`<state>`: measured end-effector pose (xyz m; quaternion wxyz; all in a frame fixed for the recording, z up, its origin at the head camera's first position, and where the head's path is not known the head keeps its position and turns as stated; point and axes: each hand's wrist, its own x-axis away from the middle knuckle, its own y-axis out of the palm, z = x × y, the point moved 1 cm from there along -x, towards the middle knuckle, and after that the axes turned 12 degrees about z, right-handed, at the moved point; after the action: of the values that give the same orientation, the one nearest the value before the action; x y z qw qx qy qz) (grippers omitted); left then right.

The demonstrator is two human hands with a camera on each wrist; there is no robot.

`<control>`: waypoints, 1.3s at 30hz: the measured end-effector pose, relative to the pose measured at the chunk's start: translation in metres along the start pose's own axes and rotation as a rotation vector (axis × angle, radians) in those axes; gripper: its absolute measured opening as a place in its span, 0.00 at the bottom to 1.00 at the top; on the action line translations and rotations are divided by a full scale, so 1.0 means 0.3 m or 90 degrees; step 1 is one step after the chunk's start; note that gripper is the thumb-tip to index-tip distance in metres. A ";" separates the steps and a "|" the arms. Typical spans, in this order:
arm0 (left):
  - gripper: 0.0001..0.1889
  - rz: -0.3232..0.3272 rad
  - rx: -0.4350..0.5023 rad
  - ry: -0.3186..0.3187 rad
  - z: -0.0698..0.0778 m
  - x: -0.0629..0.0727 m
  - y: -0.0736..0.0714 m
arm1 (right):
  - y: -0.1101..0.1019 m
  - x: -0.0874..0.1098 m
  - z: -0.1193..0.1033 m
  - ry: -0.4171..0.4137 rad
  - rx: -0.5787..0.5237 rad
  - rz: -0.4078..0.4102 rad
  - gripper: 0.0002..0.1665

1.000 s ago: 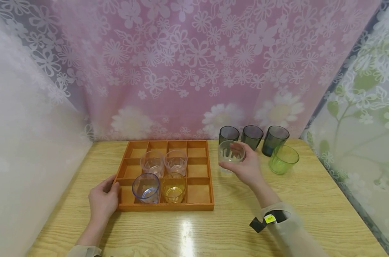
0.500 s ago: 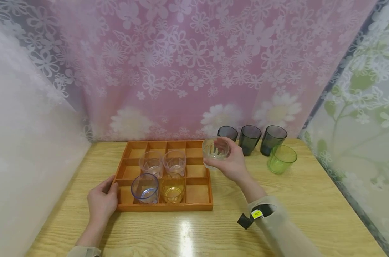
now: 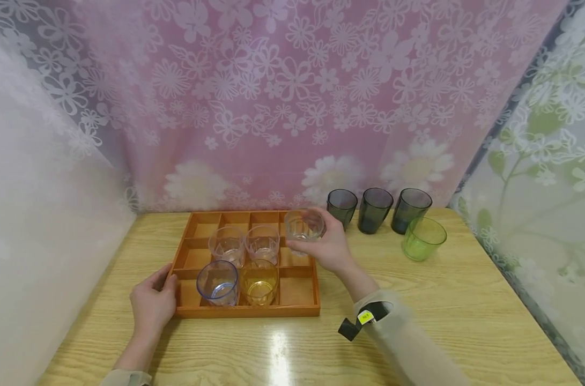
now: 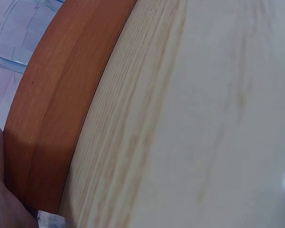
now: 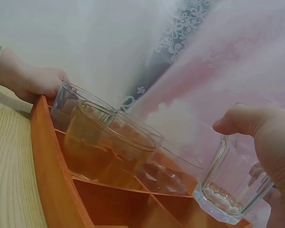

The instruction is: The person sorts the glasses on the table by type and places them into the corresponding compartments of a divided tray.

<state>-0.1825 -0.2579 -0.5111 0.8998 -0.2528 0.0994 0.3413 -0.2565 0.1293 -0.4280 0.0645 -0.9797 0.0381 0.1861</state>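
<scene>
My right hand (image 3: 330,244) grips a clear glass (image 3: 303,228) by its side, thumb in front and fingers behind. That glass is over the right column of a divided wooden tray (image 3: 253,311); in the right wrist view its thick base hangs above the dividers. My left hand (image 3: 153,300) holds the tray's left side near the front corner, thumb at the rim. Two pale clear glasses, one left (image 3: 227,247) and one right (image 3: 263,246), stand in the middle row. A blue-tinted glass (image 3: 217,284) and a yellow glass (image 3: 260,284) stand in the front row.
Three dark grey glasses, left (image 3: 341,206), middle (image 3: 375,212) and right (image 3: 411,212), stand on the wooden table (image 3: 456,300) right of the tray. A green glass (image 3: 424,239) is in front of them. Behind hangs a pink floral curtain (image 3: 253,107).
My right hand has carried the clear glass leftward, from beside the dark glasses to above the tray's right column. My left hand has stayed at the tray's side.
</scene>
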 end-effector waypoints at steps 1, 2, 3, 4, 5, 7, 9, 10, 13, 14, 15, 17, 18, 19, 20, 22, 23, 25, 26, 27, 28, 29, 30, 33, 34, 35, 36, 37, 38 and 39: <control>0.16 -0.001 0.003 -0.001 0.001 0.000 -0.002 | 0.006 0.004 -0.015 0.002 0.000 -0.005 0.47; 0.16 -0.002 0.006 -0.002 0.002 0.001 -0.004 | 0.012 0.010 -0.032 0.005 0.002 -0.010 0.47; 0.16 -0.003 0.008 -0.003 0.002 0.001 -0.005 | 0.016 0.015 -0.048 0.008 0.002 -0.014 0.46; 0.17 -0.003 0.009 -0.003 0.004 0.001 -0.006 | 0.022 0.016 -0.046 0.013 0.003 -0.018 0.46; 0.16 -0.004 0.011 -0.003 0.005 0.001 -0.007 | 0.026 0.018 -0.039 0.014 0.004 -0.021 0.46; 0.16 -0.002 0.010 -0.003 0.008 0.001 -0.007 | 0.034 0.018 -0.011 0.017 0.000 -0.027 0.47; 0.16 0.000 0.006 0.000 0.007 0.001 -0.005 | 0.040 0.014 0.034 0.018 -0.004 -0.031 0.47; 0.16 -0.001 0.007 0.001 0.008 0.002 -0.005 | 0.042 0.011 0.058 0.017 -0.006 -0.033 0.48; 0.16 -0.002 0.009 0.001 0.009 0.002 -0.004 | 0.040 0.017 0.071 0.014 -0.007 -0.036 0.47; 0.16 -0.003 0.010 0.001 0.009 0.003 -0.004 | 0.039 0.019 0.075 0.015 0.002 -0.036 0.47; 0.16 -0.002 0.012 0.002 0.011 0.003 -0.005 | 0.038 0.021 0.080 0.016 0.008 -0.036 0.47; 0.16 -0.002 0.013 0.004 0.010 0.003 -0.005 | 0.036 0.024 0.092 0.020 0.027 -0.036 0.48; 0.16 -0.002 0.012 0.005 0.009 0.003 -0.005 | 0.035 0.025 0.097 0.023 0.033 -0.037 0.48; 0.16 -0.001 0.011 0.007 0.008 0.003 -0.005 | 0.034 0.026 0.104 0.027 0.043 -0.037 0.49; 0.16 -0.001 0.010 0.007 0.008 0.003 -0.005 | 0.033 0.027 0.110 0.031 0.050 -0.037 0.49; 0.16 -0.002 0.009 0.007 0.008 0.002 -0.005 | 0.032 0.029 0.123 0.037 0.063 -0.037 0.50; 0.16 -0.003 0.006 0.006 0.006 0.003 -0.006 | 0.031 0.030 0.129 0.039 0.066 -0.038 0.50; 0.16 -0.006 0.006 0.003 0.008 0.004 -0.006 | 0.030 0.031 0.143 0.044 0.077 -0.039 0.50; 0.16 -0.007 0.007 0.001 0.010 0.004 -0.006 | 0.030 0.031 0.148 0.045 0.078 -0.041 0.50; 0.16 -0.009 0.008 0.000 0.010 0.005 -0.006 | 0.030 0.031 0.153 0.045 0.081 -0.042 0.50; 0.17 -0.010 0.008 -0.001 0.011 0.005 -0.006 | 0.030 0.031 0.158 0.045 0.083 -0.043 0.50; 0.17 -0.010 0.009 -0.001 0.011 0.005 -0.006 | 0.030 0.031 0.161 0.045 0.082 -0.044 0.51; 0.17 -0.011 0.010 -0.002 0.013 0.005 -0.006 | 0.030 0.031 0.164 0.045 0.084 -0.044 0.51; 0.17 -0.010 0.005 -0.006 0.010 0.004 -0.004 | 0.031 0.031 0.168 0.048 0.088 -0.043 0.53; 0.17 -0.010 0.003 -0.006 0.008 0.003 -0.004 | 0.031 0.031 0.167 0.050 0.089 -0.042 0.55; 0.17 -0.009 0.001 -0.008 0.007 0.002 -0.003 | 0.031 0.030 0.166 0.052 0.091 -0.042 0.56; 0.17 -0.008 -0.001 -0.009 0.006 0.001 -0.003 | 0.031 0.030 0.166 0.053 0.095 -0.042 0.57; 0.17 -0.008 -0.001 -0.011 0.004 -0.001 -0.003 | 0.032 0.030 0.165 0.054 0.097 -0.042 0.58; 0.17 -0.007 0.000 -0.011 0.003 -0.002 -0.003 | 0.032 0.029 0.164 0.056 0.097 -0.044 0.59; 0.17 -0.007 0.000 -0.011 0.002 -0.002 -0.003 | 0.033 0.029 0.163 0.056 0.098 -0.046 0.59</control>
<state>-0.1823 -0.2586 -0.5100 0.9024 -0.2504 0.0900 0.3389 -0.2671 0.1260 -0.4776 0.1444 -0.9798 0.0197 0.1366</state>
